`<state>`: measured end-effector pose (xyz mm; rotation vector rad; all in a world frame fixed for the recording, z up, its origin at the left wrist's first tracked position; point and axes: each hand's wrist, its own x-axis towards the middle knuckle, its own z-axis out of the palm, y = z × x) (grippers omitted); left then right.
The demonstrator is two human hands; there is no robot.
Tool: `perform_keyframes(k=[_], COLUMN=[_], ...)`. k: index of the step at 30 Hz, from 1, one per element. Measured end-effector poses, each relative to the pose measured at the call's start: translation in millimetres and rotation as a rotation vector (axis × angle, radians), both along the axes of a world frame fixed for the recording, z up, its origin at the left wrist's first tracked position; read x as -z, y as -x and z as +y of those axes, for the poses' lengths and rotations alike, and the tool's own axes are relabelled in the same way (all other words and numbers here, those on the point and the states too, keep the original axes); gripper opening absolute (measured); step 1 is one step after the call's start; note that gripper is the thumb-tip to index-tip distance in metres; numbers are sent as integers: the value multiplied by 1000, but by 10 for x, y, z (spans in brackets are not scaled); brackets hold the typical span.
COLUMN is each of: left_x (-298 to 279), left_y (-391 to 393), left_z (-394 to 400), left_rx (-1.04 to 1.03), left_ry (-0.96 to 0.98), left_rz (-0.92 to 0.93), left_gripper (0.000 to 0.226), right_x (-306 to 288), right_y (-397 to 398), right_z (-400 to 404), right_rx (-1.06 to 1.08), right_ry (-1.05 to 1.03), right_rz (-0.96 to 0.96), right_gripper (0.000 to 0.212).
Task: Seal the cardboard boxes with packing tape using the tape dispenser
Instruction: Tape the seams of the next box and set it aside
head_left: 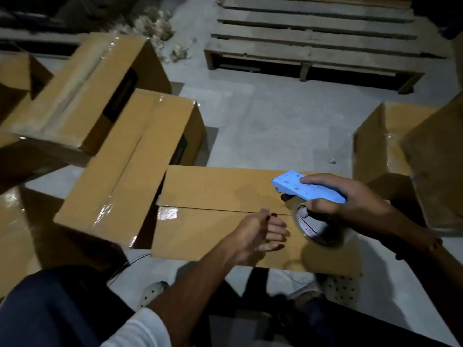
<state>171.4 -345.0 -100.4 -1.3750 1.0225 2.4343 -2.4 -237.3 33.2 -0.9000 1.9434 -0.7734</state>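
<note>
Closed brown cardboard box (225,196) lies on the grey floor at the person's feet, flaps meeting along a centre seam. Right hand (350,204) is clamped around a light-blue plastic tape dispenser (305,189), its clear tape roll (318,226) hanging just below the fingers, over the seam toward 3 o'clock. Left hand (260,231) rests on the near flap beside the roll at its 9 o'clock, fingers loose; it may be pinching the tape end, too dim to tell. Taped brown cartons (140,156) stand at 10 o'clock.
</note>
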Motion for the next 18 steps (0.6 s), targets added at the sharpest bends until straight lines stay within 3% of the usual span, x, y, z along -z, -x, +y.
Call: perform_keyframes(k=[2,5,13,18], left_x=[-244,-426,-580,-604], left_y=[-197,-354,-708,-899], left_z=[-250,-460,-817,-1019], left_rx=[-36,-136,-286,-238], left_ry=[-85,-150,-120,-72], left_rz=[68,114,128,84], left_gripper=[67,72,26,35], right_x=[-27,-83,-34,67], right_y=[-123,-312,-678,-779], right_z=[-95,-239,-530,-650], right_rx=[-94,-224,-385,-486], right_ry=[17,53,76,49], right_rz=[22,64,157,206], right_gripper=[44,51,53,57])
